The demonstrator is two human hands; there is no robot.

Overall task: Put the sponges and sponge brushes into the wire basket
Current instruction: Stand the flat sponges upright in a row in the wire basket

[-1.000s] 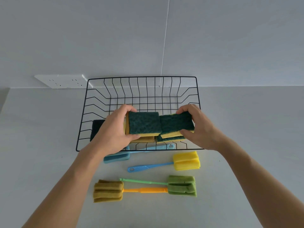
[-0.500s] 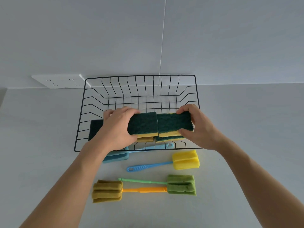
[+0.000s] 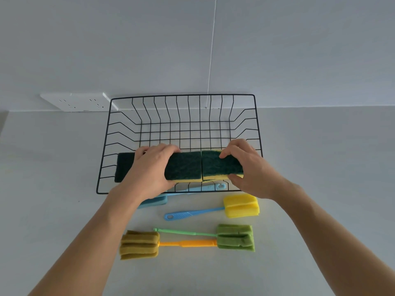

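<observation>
A black wire basket (image 3: 255, 116) stands on the table against the wall. Inside its near half my left hand (image 3: 149, 169) grips a green-and-yellow scouring sponge (image 3: 186, 167), and my right hand (image 3: 249, 167) grips a second one (image 3: 215, 165) pressed edge to edge beside it. Another dark green sponge (image 3: 123, 165) lies in the basket's left side, partly behind my left hand. In front of the basket lie a yellow-headed brush with a blue handle (image 3: 240, 206), a green brush (image 3: 235, 237), an orange-handled brush with an olive head (image 3: 140, 244), and a light blue brush (image 3: 154, 202), mostly hidden.
The table (image 3: 331, 167) is pale grey and meets a grey wall. A white socket plate (image 3: 77, 101) sits at the wall left of the basket. A thin white cord (image 3: 211, 50) hangs down the wall behind the basket.
Both hands have lowered the two sponges deeper into the basket and levelled them side by side. The brushes on the table have not moved.
</observation>
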